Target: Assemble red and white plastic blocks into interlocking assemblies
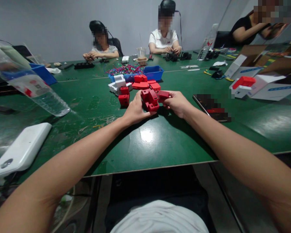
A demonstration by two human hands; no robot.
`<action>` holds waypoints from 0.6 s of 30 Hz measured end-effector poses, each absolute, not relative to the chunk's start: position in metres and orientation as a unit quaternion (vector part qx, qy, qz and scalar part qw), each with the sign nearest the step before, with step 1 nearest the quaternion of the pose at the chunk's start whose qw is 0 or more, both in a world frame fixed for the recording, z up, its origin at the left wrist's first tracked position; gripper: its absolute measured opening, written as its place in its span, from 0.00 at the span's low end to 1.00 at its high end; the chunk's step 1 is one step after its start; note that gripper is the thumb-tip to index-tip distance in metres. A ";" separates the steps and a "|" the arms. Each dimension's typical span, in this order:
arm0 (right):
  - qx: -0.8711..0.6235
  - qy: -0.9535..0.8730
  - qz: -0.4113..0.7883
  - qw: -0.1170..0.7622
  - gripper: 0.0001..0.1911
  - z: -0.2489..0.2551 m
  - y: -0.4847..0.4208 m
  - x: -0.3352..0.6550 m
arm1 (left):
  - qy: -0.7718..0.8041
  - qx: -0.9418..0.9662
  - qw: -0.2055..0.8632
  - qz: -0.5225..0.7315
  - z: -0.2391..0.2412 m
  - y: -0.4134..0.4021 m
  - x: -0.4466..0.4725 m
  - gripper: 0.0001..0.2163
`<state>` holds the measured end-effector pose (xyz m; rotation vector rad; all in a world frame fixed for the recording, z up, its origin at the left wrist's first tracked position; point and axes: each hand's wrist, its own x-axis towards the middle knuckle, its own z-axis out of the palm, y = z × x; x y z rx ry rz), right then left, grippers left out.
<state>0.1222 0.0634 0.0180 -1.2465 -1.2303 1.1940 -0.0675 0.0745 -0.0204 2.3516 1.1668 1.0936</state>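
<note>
My left hand [135,110] is closed around several red plastic housings [150,99] bunched together, thumb beneath and fingers behind. From the right, my right hand [177,104] pinches one more red housing [163,95] right beside that bunch; whether the two touch I cannot tell. Just left of my left hand stand small red housings [123,97], one above another. Behind them lie white housings [117,84]. More red housings [140,83] lie in a loose pile beyond my hands.
A blue tray [156,73] with colourful wires stands behind the pile. On the left are a water bottle [38,85] and a white power bank [23,147]. A phone [210,108] lies right, near open boxes [269,87]. Other people sit across the green table [145,145].
</note>
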 end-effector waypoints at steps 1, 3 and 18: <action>-0.510 -0.507 0.493 0.489 0.22 0.017 0.064 0.122 | 0.407 0.817 0.150 0.380 -0.021 0.075 -0.068 0.46; -0.508 -0.504 0.498 0.490 0.27 0.014 0.066 0.122 | 0.406 0.817 0.152 0.379 -0.021 0.075 -0.068 0.46; -0.452 -0.377 0.636 0.499 0.02 0.031 0.058 0.124 | 0.414 0.816 0.153 0.374 -0.018 0.073 -0.067 0.45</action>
